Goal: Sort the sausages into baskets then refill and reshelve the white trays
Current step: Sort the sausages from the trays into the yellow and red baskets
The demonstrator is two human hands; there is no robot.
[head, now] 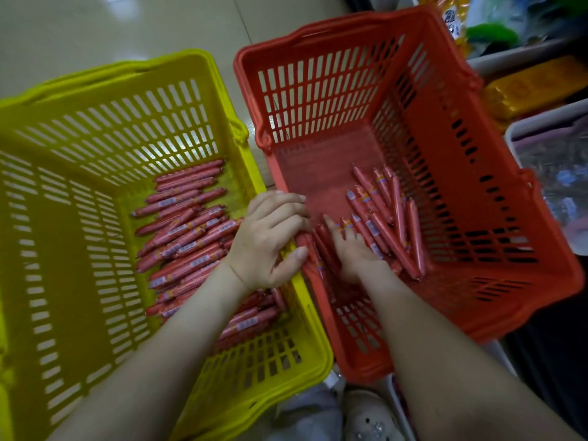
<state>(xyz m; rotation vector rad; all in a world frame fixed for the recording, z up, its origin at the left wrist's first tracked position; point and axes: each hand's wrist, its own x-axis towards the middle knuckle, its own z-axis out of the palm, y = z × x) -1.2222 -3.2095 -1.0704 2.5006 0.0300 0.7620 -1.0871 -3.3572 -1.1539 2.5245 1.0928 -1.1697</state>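
Left hand (270,237) curls round sausages (307,246), long axis 11-to-5 o'clock; yellow basket (191,68) lies at its 9 o'clock. Right hand (359,259) rests on the pile (397,218); its grip cannot be told.

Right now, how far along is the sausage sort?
Done: a large pile of sausages lies in the yellow basket, and a smaller pile in the red basket.
In hand: the left hand grips a few sausages over the baskets' adjoining rims; the right hand rests on the red basket's pile.
Left: finishing the sort, then refilling and reshelving the white trays; nothing here shows that started.
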